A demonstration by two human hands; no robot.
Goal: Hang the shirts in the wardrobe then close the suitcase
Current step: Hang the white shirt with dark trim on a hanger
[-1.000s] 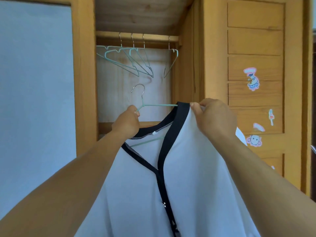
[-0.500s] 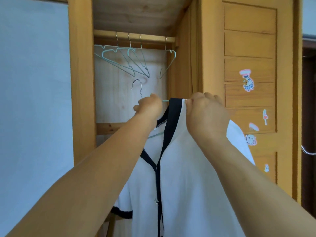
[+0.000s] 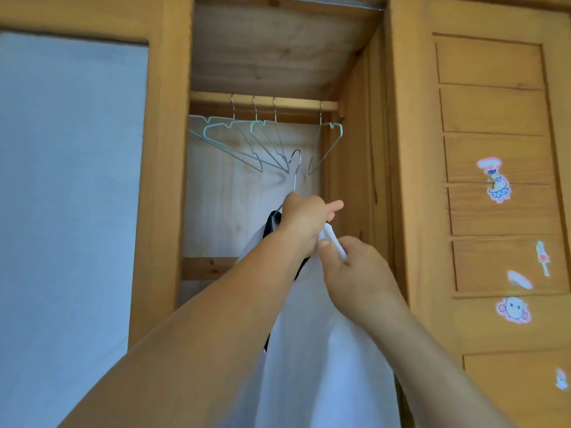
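A white shirt [image 3: 324,350] with black trim hangs on a wire hanger [image 3: 295,171] inside the open wardrobe. My left hand [image 3: 304,223] grips the hanger just under its metal hook, holding it up below the wooden rail [image 3: 210,97]. The hook is free in the air, short of the rail. My right hand [image 3: 355,273] pinches a fold of the shirt's white cloth near the shoulder, right below my left hand. The suitcase is out of view.
Several bare wire hangers [image 3: 247,143] hang on the rail, with another bare hanger [image 3: 327,146] at its right end. A wardrobe door [image 3: 494,149] with stickers stands to the right. A pale panel [image 3: 68,211] fills the left.
Both hands have carried the shirt and hanger up and into the wardrobe opening. My right hand has slid down from the collar to the shoulder cloth. The view has tilted upward.
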